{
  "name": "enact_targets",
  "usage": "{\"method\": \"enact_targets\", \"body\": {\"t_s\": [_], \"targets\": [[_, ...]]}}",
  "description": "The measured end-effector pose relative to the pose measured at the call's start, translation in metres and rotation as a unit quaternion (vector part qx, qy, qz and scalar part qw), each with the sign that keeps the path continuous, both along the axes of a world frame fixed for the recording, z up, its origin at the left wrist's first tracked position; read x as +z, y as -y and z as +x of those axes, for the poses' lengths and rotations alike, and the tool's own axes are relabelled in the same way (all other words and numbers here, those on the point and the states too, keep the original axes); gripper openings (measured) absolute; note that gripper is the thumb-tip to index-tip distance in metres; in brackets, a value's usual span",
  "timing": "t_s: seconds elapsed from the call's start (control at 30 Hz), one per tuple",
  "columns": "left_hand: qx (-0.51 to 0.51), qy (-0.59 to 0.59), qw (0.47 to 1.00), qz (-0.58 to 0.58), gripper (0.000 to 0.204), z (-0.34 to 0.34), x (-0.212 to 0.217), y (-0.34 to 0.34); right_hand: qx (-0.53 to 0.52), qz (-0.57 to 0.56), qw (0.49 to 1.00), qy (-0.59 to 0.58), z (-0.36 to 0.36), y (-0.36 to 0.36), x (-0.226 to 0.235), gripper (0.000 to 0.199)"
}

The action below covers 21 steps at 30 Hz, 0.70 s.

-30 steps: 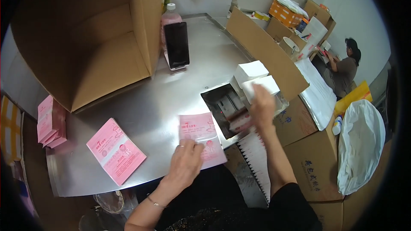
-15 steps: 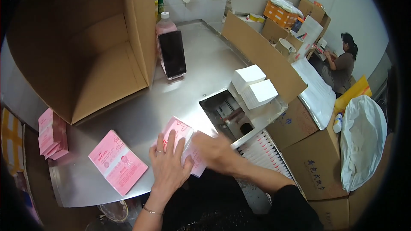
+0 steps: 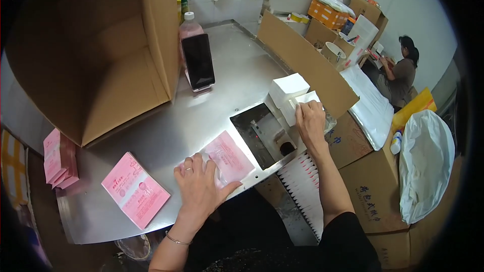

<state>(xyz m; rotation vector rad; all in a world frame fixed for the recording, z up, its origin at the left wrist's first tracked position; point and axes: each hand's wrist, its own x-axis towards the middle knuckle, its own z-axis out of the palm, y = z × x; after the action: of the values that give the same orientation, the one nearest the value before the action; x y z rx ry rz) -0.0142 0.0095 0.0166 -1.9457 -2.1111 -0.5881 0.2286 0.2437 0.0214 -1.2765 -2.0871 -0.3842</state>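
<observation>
My left hand rests with fingers apart on the lower left end of a pink, partly clear plastic packet. That packet lies on the metal table beside a rectangular opening. At the right edge, my right hand closes on the nearer stack of folded white paper, its fingertips at the top sheets. Another white paper stack stands just behind. Left of my left hand sits a neat pile of pink printed packets.
A large open cardboard box stands at the back left. Near it a phone leans before a bottle. More pink packets sit far left. Cartons and a white plastic bag are at right. A person sits beyond.
My right hand has moved from the pink packet to the white paper stack, up and right. The packet now lies turned and flatter, with my left hand still on it.
</observation>
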Motion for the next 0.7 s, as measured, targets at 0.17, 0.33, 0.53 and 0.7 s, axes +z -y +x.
{"method": "enact_targets", "body": {"t_s": [0.17,0.33,0.53,0.7], "targets": [[-0.003,-0.011,0.999,-0.036,0.053,0.012,-0.010,-0.002,0.051,-0.012,0.994,-0.091,0.009,0.000,-0.003,0.015],[-0.028,0.012,1.000,0.006,0.048,0.013,-0.013,-0.005,0.012,-0.030,0.998,-0.054,0.009,-0.003,0.006,0.015],[-0.034,0.059,0.998,0.009,0.038,0.012,-0.015,-0.003,0.057,0.067,0.993,-0.081,0.010,0.001,0.000,0.027],[-0.122,0.125,0.985,0.015,0.051,0.010,-0.024,0.005,0.275,0.060,0.959,-0.036,-0.037,0.060,-0.027,0.036]]}}
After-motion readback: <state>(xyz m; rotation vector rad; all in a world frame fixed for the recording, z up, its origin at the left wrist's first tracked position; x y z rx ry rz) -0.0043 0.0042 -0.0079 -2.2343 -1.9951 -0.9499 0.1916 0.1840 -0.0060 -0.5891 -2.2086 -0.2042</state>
